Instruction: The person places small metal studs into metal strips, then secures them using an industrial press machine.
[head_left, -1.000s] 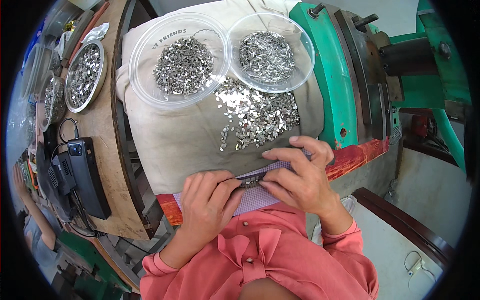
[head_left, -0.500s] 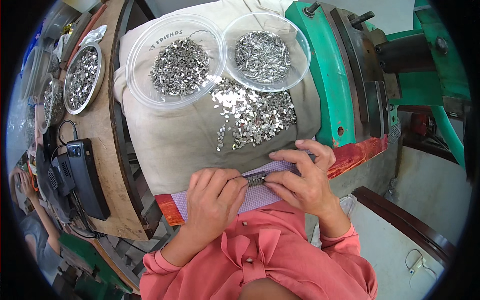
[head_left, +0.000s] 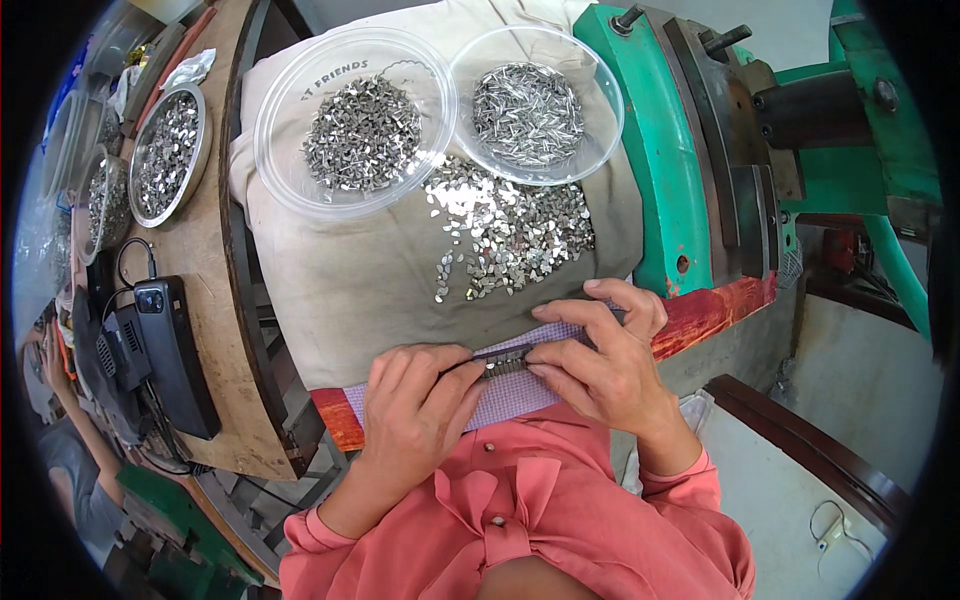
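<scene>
Between my two hands lies a narrow dark strip with a row of small metal pieces along it, above a checked purple-white cloth. My left hand pinches its left end, with thumb and fingertips close together. At the other end, my right hand grips the strip between thumb and forefinger, its upper fingers bent above. What the fingertips press on is partly hidden. Just beyond my hands, a loose pile of small shiny metal flakes is spread over a beige cloth.
Two clear round tubs, one with small metal pieces and one with thin metal pins, stand at the far side. A green machine borders the right. On the left bench sit a metal bowl and a black phone-like device. Another person's arm shows far left.
My left hand has slid a little to the left along the strip, so more of the row of metal pieces shows. My right hand has hardly moved.
</scene>
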`<act>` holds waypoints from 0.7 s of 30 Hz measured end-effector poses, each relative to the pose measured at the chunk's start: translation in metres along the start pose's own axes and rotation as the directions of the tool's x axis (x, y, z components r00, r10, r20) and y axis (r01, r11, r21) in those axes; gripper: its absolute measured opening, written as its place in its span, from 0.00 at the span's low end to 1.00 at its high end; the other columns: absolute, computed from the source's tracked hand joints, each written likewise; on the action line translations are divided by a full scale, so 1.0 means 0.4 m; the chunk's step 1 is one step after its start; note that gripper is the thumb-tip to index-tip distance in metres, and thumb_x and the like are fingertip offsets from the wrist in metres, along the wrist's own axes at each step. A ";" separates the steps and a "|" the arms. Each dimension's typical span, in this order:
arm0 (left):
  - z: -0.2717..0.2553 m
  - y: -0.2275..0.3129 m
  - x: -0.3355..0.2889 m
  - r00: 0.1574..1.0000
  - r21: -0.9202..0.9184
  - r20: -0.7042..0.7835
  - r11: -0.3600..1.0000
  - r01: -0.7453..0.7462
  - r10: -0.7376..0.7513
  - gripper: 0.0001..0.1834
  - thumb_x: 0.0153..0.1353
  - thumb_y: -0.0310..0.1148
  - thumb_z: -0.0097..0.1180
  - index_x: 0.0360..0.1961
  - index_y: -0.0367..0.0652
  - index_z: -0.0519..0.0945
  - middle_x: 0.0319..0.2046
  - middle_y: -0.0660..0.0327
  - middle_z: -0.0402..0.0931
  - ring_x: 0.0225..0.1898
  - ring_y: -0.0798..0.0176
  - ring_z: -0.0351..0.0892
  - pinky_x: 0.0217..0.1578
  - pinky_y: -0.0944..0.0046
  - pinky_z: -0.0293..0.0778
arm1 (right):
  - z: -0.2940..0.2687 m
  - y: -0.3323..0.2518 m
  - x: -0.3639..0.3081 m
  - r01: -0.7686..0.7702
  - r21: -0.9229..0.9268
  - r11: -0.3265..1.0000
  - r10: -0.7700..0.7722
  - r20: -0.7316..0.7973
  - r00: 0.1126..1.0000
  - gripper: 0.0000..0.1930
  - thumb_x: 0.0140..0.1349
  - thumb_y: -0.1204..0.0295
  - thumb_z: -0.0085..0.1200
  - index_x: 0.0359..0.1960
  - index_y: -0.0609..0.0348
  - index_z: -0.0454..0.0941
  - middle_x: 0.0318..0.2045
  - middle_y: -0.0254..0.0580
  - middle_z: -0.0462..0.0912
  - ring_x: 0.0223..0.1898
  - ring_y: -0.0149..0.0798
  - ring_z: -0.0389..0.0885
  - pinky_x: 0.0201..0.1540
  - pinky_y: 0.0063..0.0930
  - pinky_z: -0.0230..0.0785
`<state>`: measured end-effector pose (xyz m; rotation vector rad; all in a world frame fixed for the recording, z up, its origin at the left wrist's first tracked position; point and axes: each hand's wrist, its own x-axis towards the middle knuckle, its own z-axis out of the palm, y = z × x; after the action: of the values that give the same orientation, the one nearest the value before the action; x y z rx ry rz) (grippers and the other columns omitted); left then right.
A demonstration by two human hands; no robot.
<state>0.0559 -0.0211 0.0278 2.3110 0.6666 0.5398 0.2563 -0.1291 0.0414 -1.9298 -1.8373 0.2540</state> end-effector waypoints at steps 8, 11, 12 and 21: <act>0.005 -0.001 0.005 0.999 0.020 -0.030 0.999 -0.031 0.032 0.13 0.45 0.24 0.70 0.34 0.43 0.83 0.37 0.62 0.80 0.39 0.57 0.79 0.41 0.58 0.69 | -0.002 -0.001 -0.008 -0.020 0.014 1.000 0.020 -0.029 0.999 0.05 0.50 0.63 0.67 0.28 0.42 0.85 0.49 0.23 0.81 0.58 0.44 0.63 0.55 0.42 0.48; 0.005 0.000 0.006 0.999 0.016 -0.030 0.999 -0.029 0.029 0.13 0.44 0.23 0.69 0.33 0.43 0.82 0.37 0.63 0.80 0.39 0.57 0.79 0.41 0.58 0.70 | 0.000 0.000 -0.009 -0.022 0.016 1.000 0.023 -0.031 0.999 0.05 0.50 0.64 0.67 0.28 0.42 0.85 0.49 0.23 0.81 0.58 0.44 0.63 0.55 0.42 0.48; 0.005 0.000 0.007 0.999 0.013 -0.026 1.000 -0.025 0.025 0.13 0.44 0.22 0.69 0.33 0.43 0.81 0.37 0.63 0.80 0.39 0.57 0.79 0.41 0.58 0.70 | 0.001 -0.001 -0.009 -0.022 0.016 1.000 0.023 -0.032 0.999 0.05 0.50 0.64 0.67 0.28 0.42 0.85 0.49 0.23 0.81 0.58 0.44 0.63 0.55 0.42 0.48; 0.008 0.006 0.011 0.998 -0.040 -0.027 0.998 0.051 -0.052 0.15 0.45 0.24 0.70 0.35 0.43 0.79 0.36 0.62 0.79 0.37 0.57 0.77 0.39 0.58 0.67 | 0.005 0.001 -0.011 -0.017 0.017 1.000 0.018 -0.043 0.999 0.04 0.50 0.64 0.67 0.28 0.42 0.85 0.49 0.23 0.81 0.58 0.44 0.64 0.56 0.42 0.48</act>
<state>0.0617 -0.0214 0.0282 2.2472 0.7209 0.5569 0.2552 -0.1331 0.0385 -1.9255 -1.7859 0.2303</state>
